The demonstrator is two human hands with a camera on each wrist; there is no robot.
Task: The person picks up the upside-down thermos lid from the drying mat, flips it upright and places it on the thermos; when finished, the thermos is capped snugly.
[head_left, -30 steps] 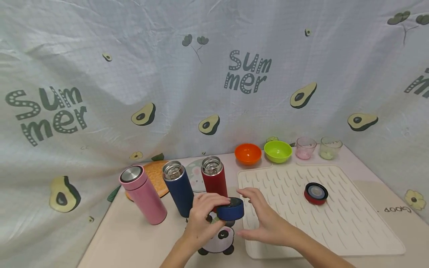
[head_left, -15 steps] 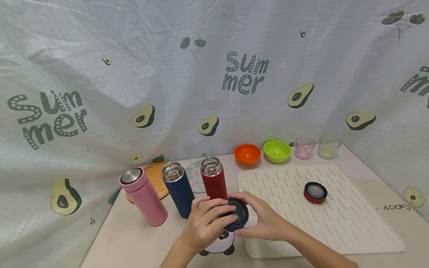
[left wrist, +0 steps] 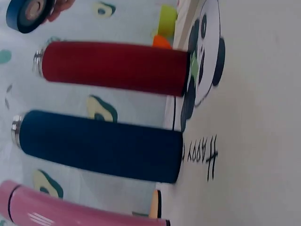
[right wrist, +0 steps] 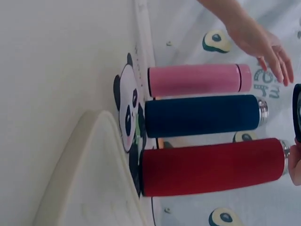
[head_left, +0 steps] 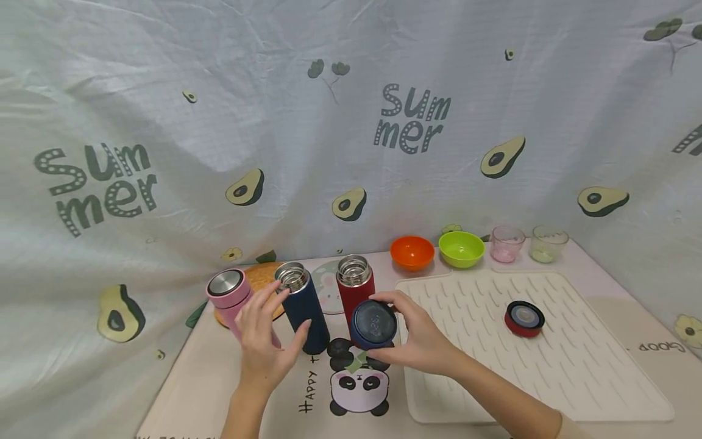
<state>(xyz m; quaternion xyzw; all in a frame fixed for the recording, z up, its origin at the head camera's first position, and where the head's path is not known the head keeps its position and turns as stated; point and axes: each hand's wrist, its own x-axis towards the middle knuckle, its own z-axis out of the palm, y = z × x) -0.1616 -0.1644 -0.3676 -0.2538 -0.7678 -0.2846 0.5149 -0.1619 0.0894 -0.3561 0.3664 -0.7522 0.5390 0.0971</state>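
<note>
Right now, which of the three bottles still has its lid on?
The pink bottle, leftmost, keeps its silver-topped lid. The blue bottle and red bottle beside it stand open.

L hand (head_left: 263, 341) spread open, R hand (head_left: 419, 341) pinching

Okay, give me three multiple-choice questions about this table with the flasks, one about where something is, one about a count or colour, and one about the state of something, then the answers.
1. Where does the red lid lie?
A. on the white ribbed mat
B. in the orange bowl
C. on the pink flask

2. How many flasks stand on the table?
A. two
B. three
C. five

3. What state is the navy flask in?
A. lying on its side
B. upright and capped
C. upright with its mouth open

Answers:
1. A, the red lid rests on the mat, right of the hands.
2. B, pink, navy and red flask stand in a row.
3. C, its steel rim is bare; the right hand holds the navy lid while the left hand reaches toward the flask.
</note>
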